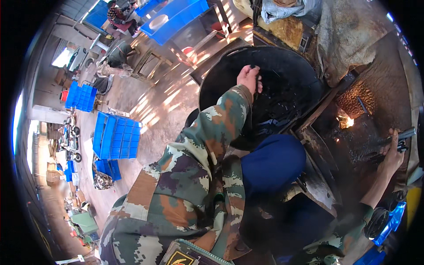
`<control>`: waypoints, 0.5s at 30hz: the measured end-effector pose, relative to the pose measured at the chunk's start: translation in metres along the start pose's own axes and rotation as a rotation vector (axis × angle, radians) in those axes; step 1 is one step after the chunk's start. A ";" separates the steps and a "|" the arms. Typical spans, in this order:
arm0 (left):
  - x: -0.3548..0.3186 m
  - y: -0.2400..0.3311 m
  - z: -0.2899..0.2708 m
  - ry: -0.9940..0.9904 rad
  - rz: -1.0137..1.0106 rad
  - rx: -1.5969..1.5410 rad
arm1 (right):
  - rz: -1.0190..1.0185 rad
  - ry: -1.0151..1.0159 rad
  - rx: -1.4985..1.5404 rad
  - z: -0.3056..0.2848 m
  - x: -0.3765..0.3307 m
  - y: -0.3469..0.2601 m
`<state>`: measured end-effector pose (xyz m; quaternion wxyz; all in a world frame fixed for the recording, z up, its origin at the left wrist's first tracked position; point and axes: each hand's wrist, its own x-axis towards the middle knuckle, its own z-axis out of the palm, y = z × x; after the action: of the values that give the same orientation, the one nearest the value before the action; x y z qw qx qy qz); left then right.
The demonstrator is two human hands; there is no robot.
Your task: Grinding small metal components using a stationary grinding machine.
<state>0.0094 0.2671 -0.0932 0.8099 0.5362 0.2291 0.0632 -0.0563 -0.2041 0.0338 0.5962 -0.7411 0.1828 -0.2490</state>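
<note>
My left hand (249,80), in a camouflage sleeve, is over a large round black tub (212,84). Its fingers are curled around something small and dark that I cannot make out. Thin dark pieces (271,121), some with a shine, lie in the tub. On the far right my right hand (391,152) is closed around grey metal bars (406,134), which may be tool handles; their other end is lost in the dark. Beyond that hand, a bright orange glow (346,120) with sparks shows beside a rough brown heap (357,98). A short rod (362,105) stands out against the heap.
My blue-clad knee (276,161) is against the tub's near side. Stained sacking (349,39) hangs at the upper right. Blue crates (117,136) stand on the concrete floor to the left, a blue bin (176,20) farther off. Other people (119,55) are in the background.
</note>
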 end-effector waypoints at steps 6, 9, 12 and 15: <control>-0.052 0.038 0.076 -0.509 -0.059 0.082 | -0.009 0.018 -0.010 -0.005 0.003 -0.005; -0.063 0.029 0.116 -0.758 -0.202 -0.045 | -0.023 0.003 0.007 0.001 0.000 -0.007; -0.115 0.035 0.172 -0.826 -0.092 0.085 | -0.008 0.017 -0.014 -0.004 -0.002 -0.006; -0.143 0.032 0.213 -0.949 0.201 0.189 | 0.002 0.043 0.016 0.005 -0.011 -0.018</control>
<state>-0.0194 0.0519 0.0470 0.7626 0.5966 -0.2130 -0.1310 -0.0624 -0.1903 0.0492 0.5984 -0.7306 0.1943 -0.2655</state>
